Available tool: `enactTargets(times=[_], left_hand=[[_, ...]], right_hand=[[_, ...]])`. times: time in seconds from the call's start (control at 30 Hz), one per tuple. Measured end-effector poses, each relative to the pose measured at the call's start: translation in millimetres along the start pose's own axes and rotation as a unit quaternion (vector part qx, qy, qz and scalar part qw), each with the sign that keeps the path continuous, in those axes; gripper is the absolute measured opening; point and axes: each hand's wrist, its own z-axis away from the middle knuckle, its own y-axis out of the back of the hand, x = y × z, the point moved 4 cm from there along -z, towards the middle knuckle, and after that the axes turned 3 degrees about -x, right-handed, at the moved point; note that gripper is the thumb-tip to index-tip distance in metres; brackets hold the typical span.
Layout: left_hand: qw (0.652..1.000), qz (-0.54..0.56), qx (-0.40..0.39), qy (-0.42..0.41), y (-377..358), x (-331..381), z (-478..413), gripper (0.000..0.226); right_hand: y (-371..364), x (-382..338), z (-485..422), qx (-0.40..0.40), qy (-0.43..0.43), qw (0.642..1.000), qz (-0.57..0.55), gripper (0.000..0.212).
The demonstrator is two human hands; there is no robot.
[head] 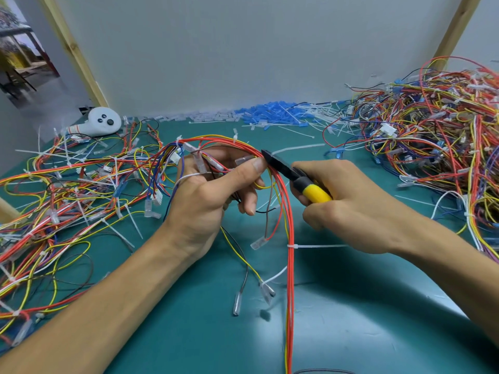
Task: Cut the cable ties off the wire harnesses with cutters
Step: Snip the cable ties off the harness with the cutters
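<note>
Teal worktop (337, 306) lying under the left hand (205, 201) and right hand (359, 209). White rounded device (101, 122) with dark buttons, on its side well beyond and to the left of the left hand. Heap of blue plastic sleeves (270, 114) at the back edge, beyond the right hand, and a row of clear sleeves (205, 116) beside it, beyond the left hand. Grey back panel (243, 49) stands behind, between a left wooden post (73, 49) and a right wooden post (461, 22), both slanting.
</note>
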Motion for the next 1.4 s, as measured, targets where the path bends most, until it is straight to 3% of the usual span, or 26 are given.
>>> enactTargets(times=[0.3, 0.7, 0.93, 1.23, 1.33, 1.4], left_hand=[[1.0, -0.001, 0.012, 0.007, -1, 1, 1, 0.009], [1.0, 0.003, 0.003, -0.002, -1, 4, -1, 0.007], [1.0, 0.003, 0.02, 0.002, 1, 5, -2, 0.01], [0.998, 0.025, 0.025, 0.043, 1, 4, -3, 0.008], [0.995, 0.049, 0.058, 0.058, 2, 2, -4, 0.005], [0.993, 0.06, 0.081, 0.059, 5, 2, -6, 0.008]], right_hand=[[0, 1, 2, -0.066, -0.029, 0.995, -0.073, 0.033], [-4, -5, 6, -0.081, -0.024, 0.989, -0.121, 0.031], [-3, -8, 3, -0.056, -0.018, 0.989, -0.134, 0.03], [10, 5, -4, 0.068, -0.025, 0.973, -0.219, 0.026], [12, 6, -4, 0.069, -0.017, 0.98, -0.185, 0.027], [9, 7, -3, 0.059, -0.026, 0.973, -0.222, 0.024]])
